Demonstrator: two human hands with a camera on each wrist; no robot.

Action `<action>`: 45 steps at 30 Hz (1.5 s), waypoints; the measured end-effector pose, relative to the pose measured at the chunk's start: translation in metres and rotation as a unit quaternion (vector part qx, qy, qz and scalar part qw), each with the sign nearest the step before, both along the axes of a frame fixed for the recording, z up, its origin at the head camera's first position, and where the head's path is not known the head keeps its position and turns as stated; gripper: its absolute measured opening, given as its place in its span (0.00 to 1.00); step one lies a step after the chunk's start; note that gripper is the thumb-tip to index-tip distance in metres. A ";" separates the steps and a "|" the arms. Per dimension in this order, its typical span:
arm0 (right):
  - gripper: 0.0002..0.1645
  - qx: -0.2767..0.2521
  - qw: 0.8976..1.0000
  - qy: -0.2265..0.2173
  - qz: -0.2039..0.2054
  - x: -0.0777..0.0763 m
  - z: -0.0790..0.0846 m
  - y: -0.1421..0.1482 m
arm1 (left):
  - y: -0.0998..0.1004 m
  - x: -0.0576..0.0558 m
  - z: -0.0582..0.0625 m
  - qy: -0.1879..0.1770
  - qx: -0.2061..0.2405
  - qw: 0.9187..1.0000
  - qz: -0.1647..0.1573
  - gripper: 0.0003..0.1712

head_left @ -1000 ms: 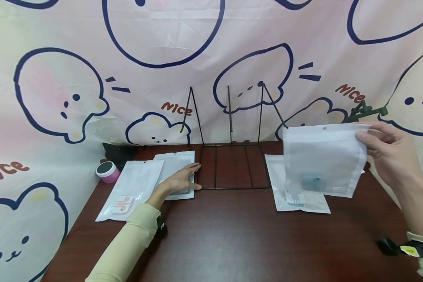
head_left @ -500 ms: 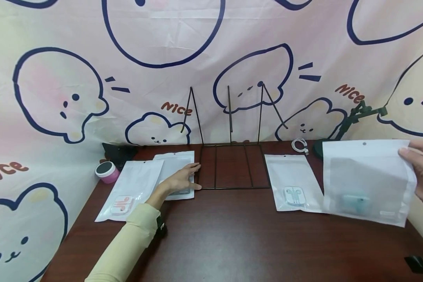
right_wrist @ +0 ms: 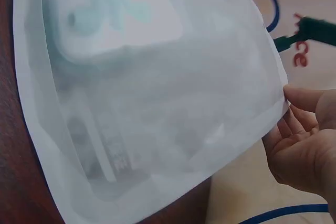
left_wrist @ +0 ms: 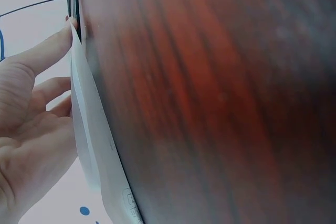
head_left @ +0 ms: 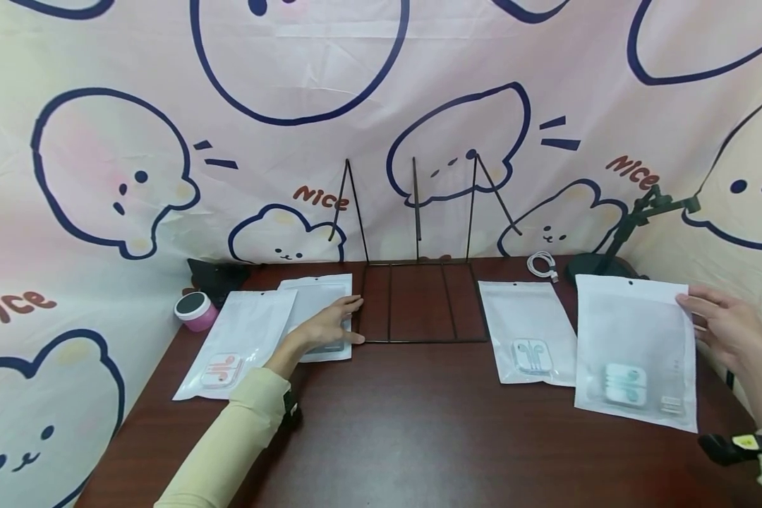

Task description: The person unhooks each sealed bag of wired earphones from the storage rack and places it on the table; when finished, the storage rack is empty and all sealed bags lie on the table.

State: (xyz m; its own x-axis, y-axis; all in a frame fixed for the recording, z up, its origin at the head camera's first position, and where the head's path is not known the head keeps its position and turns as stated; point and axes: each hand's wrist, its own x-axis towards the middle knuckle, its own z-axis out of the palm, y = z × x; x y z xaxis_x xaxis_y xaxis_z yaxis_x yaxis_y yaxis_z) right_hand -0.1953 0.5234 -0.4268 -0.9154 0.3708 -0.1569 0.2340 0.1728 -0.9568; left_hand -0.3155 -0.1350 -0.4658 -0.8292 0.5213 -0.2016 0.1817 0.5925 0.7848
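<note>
My right hand (head_left: 733, 335) pinches the upper right edge of a white zip bag (head_left: 631, 324) at the table's right side. Through its front show cased earphones (head_left: 625, 385) and a small pale piece. The right wrist view shows the thumb and fingers at the bag's edge, its contents blurred. To its left lies another zip bag (head_left: 527, 317) with cased earphones. My left hand (head_left: 324, 326) rests on a zip bag (head_left: 307, 289), fingers extended to the left side of the black wire rack (head_left: 419, 342). A zip bag with pinkish earphones (head_left: 244, 324) lies beside it.
A pink jar with a dark lid (head_left: 195, 310) and a black object (head_left: 216, 279) stand at the back left. A coiled white cable (head_left: 542, 266) and a dark green stand (head_left: 609, 264) are at the back right. A patterned cloth (head_left: 279, 141) hangs behind the table.
My right hand has carried the zip bag right, then down to the table beside the other one. The cable and the bag behind have come into view. The left hand has stayed still.
</note>
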 end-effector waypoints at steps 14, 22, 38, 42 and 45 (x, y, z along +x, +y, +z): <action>0.49 0.163 0.983 -0.087 -0.003 -0.031 -0.027 0.000 | 0.002 0.002 0.001 0.002 -0.006 1.000 0.001 0.53; 0.47 0.122 0.988 -0.090 -0.010 -0.036 -0.034 -0.009 | 0.005 0.004 0.003 0.004 -0.008 1.000 -0.002 0.52; 0.46 0.154 0.984 -0.078 0.034 -0.038 -0.029 -0.017 | 0.003 0.004 0.004 0.006 -0.026 1.000 0.007 0.51; 0.42 0.152 0.986 -0.062 0.036 -0.035 -0.020 -0.021 | 0.003 0.002 0.004 0.006 -0.030 1.000 0.008 0.51; 0.38 0.143 0.988 -0.036 0.039 -0.032 -0.010 -0.024 | 0.006 0.001 0.006 0.012 -0.036 0.999 0.006 0.51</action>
